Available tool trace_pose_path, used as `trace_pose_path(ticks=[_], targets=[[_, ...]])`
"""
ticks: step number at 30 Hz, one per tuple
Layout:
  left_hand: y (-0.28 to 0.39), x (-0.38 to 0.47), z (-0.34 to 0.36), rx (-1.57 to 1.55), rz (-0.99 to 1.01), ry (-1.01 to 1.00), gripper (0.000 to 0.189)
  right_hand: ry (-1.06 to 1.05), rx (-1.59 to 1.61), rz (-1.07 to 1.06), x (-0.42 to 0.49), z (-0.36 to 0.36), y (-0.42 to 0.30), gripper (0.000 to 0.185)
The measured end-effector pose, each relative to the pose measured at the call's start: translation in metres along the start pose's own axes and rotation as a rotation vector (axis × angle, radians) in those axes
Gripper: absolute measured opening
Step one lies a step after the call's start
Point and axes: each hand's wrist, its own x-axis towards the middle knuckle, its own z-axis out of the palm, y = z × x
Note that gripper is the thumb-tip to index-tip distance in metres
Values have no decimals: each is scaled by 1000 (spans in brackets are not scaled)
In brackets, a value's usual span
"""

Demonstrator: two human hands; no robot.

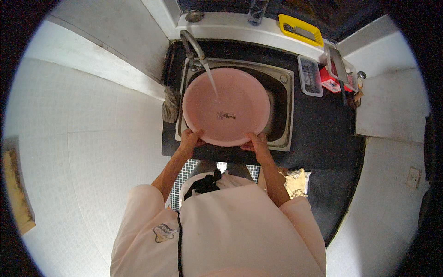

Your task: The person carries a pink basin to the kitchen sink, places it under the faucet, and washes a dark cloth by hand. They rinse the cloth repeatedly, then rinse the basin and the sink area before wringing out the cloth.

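A round pink plastic basin [238, 93] rests over the stainless steel sink [290, 104], covering most of its bowl. My left hand [191, 139] grips the basin's near rim at the left, thumb on top and fingers beneath. At the near rim's right side, my right hand [255, 141] holds it the same way. From the curved metal faucet [193, 43], a stream of water [211, 79] falls into the basin, left of its middle. Dark printing shows on the basin's bottom. The undersides of both hands' grips are hidden.
A grey cloth [170, 105] lies left of the sink on the black countertop [322, 128]. To the right stand a clear plastic tray [310, 77], a red box [330, 82] and a cleaver [337, 65]. A yellow basket [301, 30] and a clear bottle [257, 13] occupy the ledge behind.
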Motion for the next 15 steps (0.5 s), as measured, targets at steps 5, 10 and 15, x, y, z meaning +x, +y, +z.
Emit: trace_pose_path(ticks=[5,10,15], targets=[[0,-2,2,6,-22,56,32,-37,7,-5,1,-1,1,46],[-3,0,1,-32,15,42,31,-9,30,-56,1,0,3,39],[-4,2,-1,4,-13,45,29,-36,13,-44,3,0,1,39]])
